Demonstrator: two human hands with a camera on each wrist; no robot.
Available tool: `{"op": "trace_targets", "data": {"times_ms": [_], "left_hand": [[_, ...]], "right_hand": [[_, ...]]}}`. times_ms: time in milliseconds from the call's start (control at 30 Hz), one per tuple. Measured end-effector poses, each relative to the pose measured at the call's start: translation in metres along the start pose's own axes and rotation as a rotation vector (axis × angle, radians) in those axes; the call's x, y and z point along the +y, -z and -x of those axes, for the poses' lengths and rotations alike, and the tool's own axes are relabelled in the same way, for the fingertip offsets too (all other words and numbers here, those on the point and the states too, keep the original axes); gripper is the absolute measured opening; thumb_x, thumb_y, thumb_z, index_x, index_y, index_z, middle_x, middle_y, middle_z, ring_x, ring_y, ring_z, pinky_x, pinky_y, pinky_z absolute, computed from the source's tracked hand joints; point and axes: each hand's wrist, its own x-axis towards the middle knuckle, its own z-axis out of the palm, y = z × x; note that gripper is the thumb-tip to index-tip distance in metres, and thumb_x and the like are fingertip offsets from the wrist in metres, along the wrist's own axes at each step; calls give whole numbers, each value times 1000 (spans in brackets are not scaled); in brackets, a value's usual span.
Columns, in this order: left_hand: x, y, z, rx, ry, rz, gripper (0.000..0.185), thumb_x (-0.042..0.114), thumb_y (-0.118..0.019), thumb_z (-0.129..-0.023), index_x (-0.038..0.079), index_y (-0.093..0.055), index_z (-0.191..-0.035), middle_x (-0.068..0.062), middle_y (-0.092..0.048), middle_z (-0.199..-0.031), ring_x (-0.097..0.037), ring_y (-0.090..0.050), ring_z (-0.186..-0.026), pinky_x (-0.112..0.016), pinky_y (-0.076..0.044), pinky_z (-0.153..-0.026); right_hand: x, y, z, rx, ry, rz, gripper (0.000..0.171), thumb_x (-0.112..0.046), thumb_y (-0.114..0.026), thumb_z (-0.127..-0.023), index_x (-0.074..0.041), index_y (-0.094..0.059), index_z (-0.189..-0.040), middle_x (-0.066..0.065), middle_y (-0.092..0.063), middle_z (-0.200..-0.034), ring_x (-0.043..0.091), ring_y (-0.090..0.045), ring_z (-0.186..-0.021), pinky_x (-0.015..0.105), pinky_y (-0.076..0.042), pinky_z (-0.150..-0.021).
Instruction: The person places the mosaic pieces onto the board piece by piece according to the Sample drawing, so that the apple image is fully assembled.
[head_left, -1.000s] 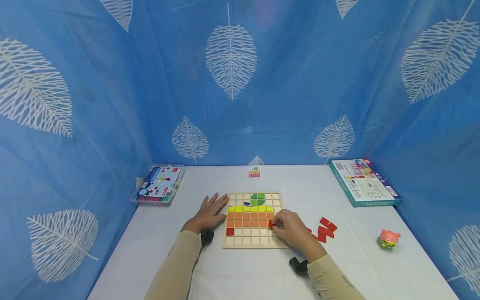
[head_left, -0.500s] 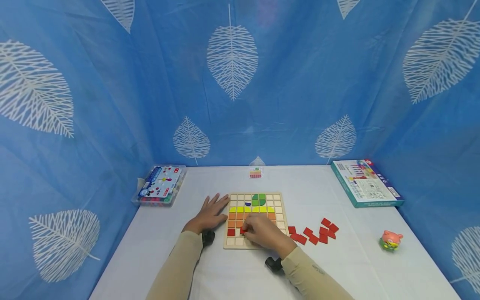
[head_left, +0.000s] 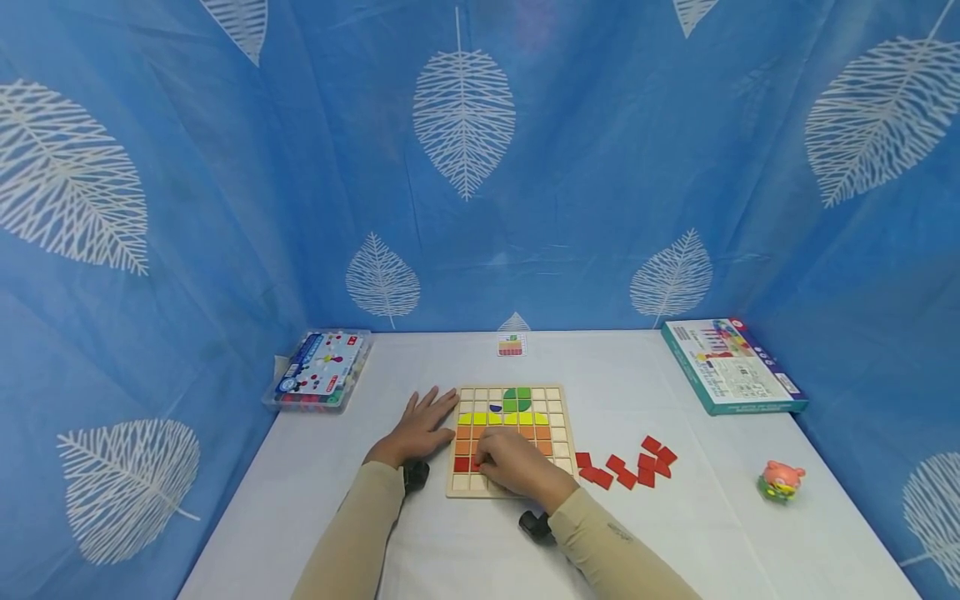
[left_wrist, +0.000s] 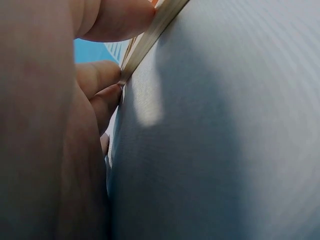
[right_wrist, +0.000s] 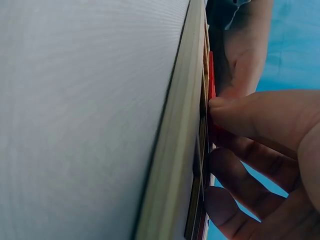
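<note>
The right hand (head_left: 513,467) pinches a small red square tile (right_wrist: 211,75) against the square wooden grid board (head_left: 558,398) on the white desk (head_left: 465,550), in the row under the orange tiles. One red tile (head_left: 461,464) already sits there; most of the bottom rows look unfilled. Loose red tiles (head_left: 626,468) wait to the right. The left hand (head_left: 416,429) lies flat, fingers spread, touching the board's left edge.
</note>
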Motion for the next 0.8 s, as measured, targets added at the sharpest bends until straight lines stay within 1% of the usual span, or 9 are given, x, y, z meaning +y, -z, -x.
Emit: {"op": "trace_targets", "data": {"times_ms": [200,367,533,633,733,800], "left_hand": [[-2,-2,-1,7,-1,-1,73,40,-53,-98,17,-37,-166,2,-28,-171,-29,-9,-160,-53,6,-125],[-2,-3,-2,16,2,-3,74,41,-53,-97,18,-37,-166,4,-29,-171,-28,-9,-160,-52,6,-125],[-2,-4,-3,13,6,5,74,41,-53,-98,18,-37,-166,3,-28,-171,-28,-9,-160,-53,6,-125],[-2,-4,-3,11,15,2,74,42,-53,-98,19,-36,-166,3,-28,-171,-28,-8,-160,-53,7,-125],[-1,-4,-3,9,27,0,75,43,-53,-98,20,-36,-167,4,-27,-171,-27,-7,-160,-52,7,-125],[0,-4,-3,8,33,2,75,43,-54,-98,20,-36,-167,4,-27,-171,-27,-7,-160,-52,7,-125]], "right_hand": [[-2,0,-1,-4,31,51,10,-2,-82,-88,-12,-81,-89,-11,-66,-92,6,-62,-89,24,-55,-81],[-3,0,2,11,44,39,11,0,-82,-86,-10,-81,-89,-10,-66,-93,8,-61,-89,24,-56,-80],[2,5,11,41,-4,-28,10,-3,-79,-90,-13,-79,-92,-11,-63,-95,8,-58,-90,26,-55,-81],[11,10,19,92,-45,-56,9,-4,-78,-91,-14,-77,-92,-11,-62,-94,8,-56,-88,29,-55,-78],[22,19,28,153,-89,-77,10,-4,-79,-91,-13,-76,-90,-11,-62,-93,9,-55,-85,30,-54,-75],[31,25,35,187,-119,-88,10,-3,-79,-91,-13,-76,-90,-12,-63,-94,9,-57,-85,31,-55,-76]]}}
